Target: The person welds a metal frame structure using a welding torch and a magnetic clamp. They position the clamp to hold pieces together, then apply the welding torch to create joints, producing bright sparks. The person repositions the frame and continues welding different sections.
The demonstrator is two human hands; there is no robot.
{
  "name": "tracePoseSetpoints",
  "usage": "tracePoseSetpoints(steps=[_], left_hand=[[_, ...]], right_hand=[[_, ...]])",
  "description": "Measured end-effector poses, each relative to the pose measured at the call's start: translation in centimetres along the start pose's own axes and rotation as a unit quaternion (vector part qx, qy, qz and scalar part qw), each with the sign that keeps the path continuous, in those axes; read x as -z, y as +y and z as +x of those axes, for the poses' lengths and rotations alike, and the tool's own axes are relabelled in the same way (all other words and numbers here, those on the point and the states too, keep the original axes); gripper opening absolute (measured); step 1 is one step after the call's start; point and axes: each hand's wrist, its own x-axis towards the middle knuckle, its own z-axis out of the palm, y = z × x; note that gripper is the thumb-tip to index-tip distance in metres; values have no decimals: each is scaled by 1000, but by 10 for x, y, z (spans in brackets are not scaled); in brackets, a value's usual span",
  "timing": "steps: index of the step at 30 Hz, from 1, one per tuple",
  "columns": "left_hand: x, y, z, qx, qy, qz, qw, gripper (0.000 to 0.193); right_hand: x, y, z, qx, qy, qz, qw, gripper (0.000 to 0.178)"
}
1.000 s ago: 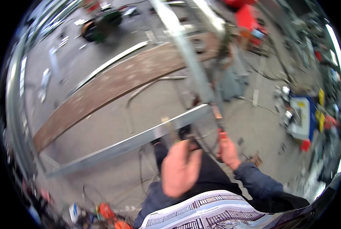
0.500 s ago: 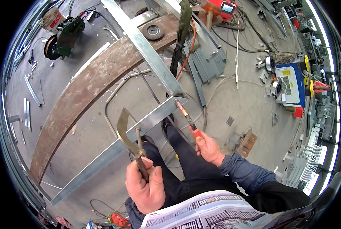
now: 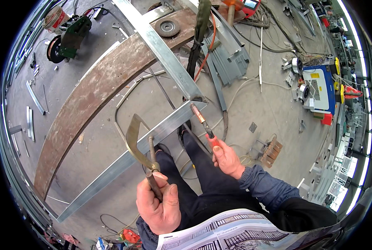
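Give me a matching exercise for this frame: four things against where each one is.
Things:
1 chipping hammer
2 torch
3 grinding disc
4 blue machine

Places:
A in the right hand
B on the rusty beam
C in the left hand
D on the floor, far right

Pairs: 1-C, 2-A, 3-B, 4-D

A long rusty curved steel plate (image 3: 81, 121) lies on the concrete floor (image 3: 261, 112). A green machine (image 3: 71, 35) stands upper left. A blue box-shaped unit (image 3: 319, 89) sits right, near loose cables (image 3: 273, 25).
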Motion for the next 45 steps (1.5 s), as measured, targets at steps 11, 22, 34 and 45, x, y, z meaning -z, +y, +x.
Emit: tracePoseSetpoints(steps=[11,22,34,45], left_hand=[[-1,-3,1,-17,9,2,1000,28],[2,-4,-1,-8,-4,-18,1000,28],[1,-4,-1,10,6,-43,999,30],[-2,4,0,47,11,-46,998,37]], right_hand=[[-12,11,3,0,15,17,1000,78],[-17,14,4,9,22,19,1000,78],[-22,19,8,19,31,14,999,78],[-20,17,6,9,30,35,999,77]])
